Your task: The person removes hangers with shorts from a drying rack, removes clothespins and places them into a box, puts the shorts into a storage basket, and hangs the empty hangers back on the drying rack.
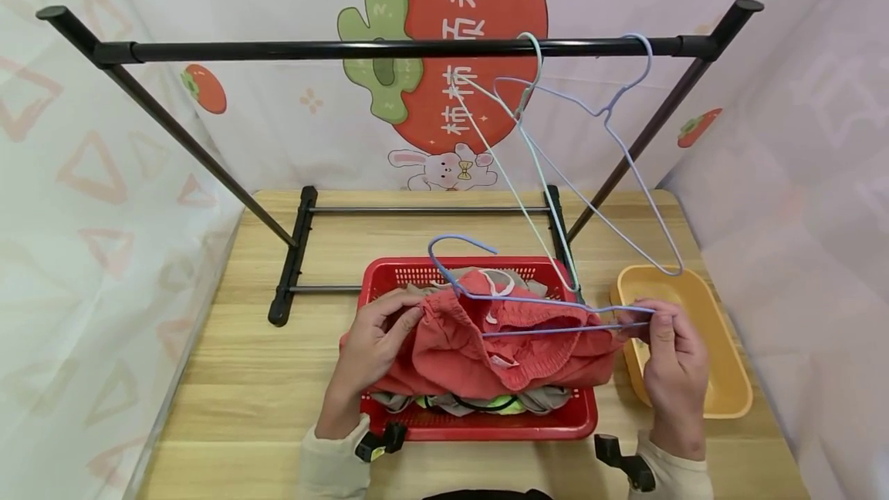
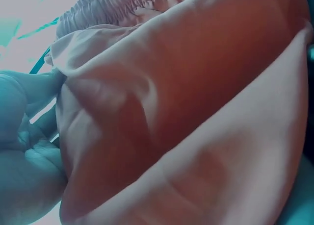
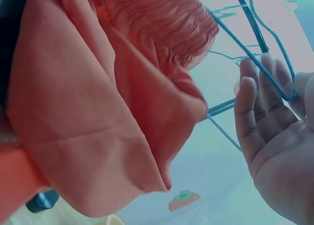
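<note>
Red shorts [image 1: 458, 365] with a gathered elastic waistband and a white drawstring are held up over the red basket. My left hand [image 1: 371, 342] pinches the waistband's left side between thumb and fingers. In the left wrist view, the cloth fills most of the picture beside the left hand [image 2: 29, 151]. A blue wire hanger [image 1: 528, 299] lies across the waistband opening, its hook toward the upper left. Its right end is gripped by my right hand [image 1: 674, 365], just off the shorts' right side. The right wrist view shows the hanger's corner [image 3: 289, 95] between the fingers.
Beneath the shorts, the red basket [image 1: 486, 433] holds more clothes, grey and neon yellow. A yellow tub [image 1: 725, 376] stands at right. Behind, a black rack [image 1: 278, 51] carries a mint hanger [image 1: 535, 153] and a blue hanger [image 1: 653, 199] toward its right end.
</note>
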`<control>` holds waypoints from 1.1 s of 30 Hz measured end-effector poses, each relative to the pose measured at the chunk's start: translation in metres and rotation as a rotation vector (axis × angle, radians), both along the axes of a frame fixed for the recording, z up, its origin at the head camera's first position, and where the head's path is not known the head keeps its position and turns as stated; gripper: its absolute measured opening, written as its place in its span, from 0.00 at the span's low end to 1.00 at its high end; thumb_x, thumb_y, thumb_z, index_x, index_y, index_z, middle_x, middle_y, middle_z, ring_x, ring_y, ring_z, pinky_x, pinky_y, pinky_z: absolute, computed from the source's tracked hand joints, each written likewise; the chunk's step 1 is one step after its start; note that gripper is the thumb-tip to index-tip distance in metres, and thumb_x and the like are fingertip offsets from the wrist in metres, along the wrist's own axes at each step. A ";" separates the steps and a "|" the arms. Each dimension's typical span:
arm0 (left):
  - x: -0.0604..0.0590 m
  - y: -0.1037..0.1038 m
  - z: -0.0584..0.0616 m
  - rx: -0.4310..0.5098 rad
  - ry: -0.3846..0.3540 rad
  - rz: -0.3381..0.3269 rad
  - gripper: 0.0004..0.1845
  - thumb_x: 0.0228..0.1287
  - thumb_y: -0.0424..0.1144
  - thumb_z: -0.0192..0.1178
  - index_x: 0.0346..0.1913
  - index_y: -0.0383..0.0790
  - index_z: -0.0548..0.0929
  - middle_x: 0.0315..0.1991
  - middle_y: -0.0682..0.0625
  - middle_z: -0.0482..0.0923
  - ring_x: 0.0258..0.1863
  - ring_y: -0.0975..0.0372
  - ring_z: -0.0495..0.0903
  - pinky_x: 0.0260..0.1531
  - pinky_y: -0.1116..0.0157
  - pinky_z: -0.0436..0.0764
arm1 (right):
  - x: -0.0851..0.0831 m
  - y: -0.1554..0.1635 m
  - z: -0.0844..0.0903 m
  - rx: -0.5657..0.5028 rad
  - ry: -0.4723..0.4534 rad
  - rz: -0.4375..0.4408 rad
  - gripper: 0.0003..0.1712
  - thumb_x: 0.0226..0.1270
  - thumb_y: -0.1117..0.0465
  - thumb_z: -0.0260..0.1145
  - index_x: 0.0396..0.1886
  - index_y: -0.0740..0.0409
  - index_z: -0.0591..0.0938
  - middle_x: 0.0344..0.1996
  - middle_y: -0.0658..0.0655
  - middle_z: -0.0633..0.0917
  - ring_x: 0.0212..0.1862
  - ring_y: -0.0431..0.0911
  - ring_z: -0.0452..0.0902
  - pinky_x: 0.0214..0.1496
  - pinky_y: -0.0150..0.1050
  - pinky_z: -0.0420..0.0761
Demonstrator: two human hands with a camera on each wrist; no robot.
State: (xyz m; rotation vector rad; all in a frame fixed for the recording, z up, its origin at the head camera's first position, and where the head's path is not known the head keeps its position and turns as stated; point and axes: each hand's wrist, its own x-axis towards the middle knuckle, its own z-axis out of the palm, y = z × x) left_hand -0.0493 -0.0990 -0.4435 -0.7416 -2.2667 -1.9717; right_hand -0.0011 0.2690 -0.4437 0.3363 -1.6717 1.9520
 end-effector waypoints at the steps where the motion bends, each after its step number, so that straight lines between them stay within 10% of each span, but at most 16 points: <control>1: 0.000 0.000 0.000 -0.009 -0.003 0.005 0.13 0.75 0.24 0.57 0.53 0.37 0.87 0.50 0.47 0.84 0.56 0.50 0.79 0.58 0.61 0.79 | 0.001 0.000 0.001 -0.007 -0.009 -0.015 0.14 0.80 0.77 0.46 0.46 0.90 0.74 0.33 0.60 0.85 0.36 0.45 0.86 0.38 0.30 0.84; 21: 0.003 -0.016 -0.014 -0.251 -0.042 0.015 0.13 0.71 0.29 0.64 0.55 0.44 0.87 0.62 0.46 0.81 0.72 0.49 0.67 0.70 0.49 0.65 | 0.000 0.011 0.006 -0.303 -0.090 -0.314 0.19 0.78 0.65 0.61 0.39 0.85 0.77 0.25 0.61 0.82 0.26 0.45 0.81 0.25 0.29 0.81; 33: 0.002 -0.032 -0.017 -0.399 0.032 0.000 0.11 0.73 0.34 0.64 0.54 0.48 0.87 0.53 0.56 0.83 0.56 0.60 0.81 0.57 0.50 0.79 | -0.006 0.030 0.008 -0.500 -0.029 -0.431 0.19 0.73 0.66 0.65 0.36 0.86 0.77 0.22 0.65 0.82 0.21 0.47 0.79 0.17 0.30 0.77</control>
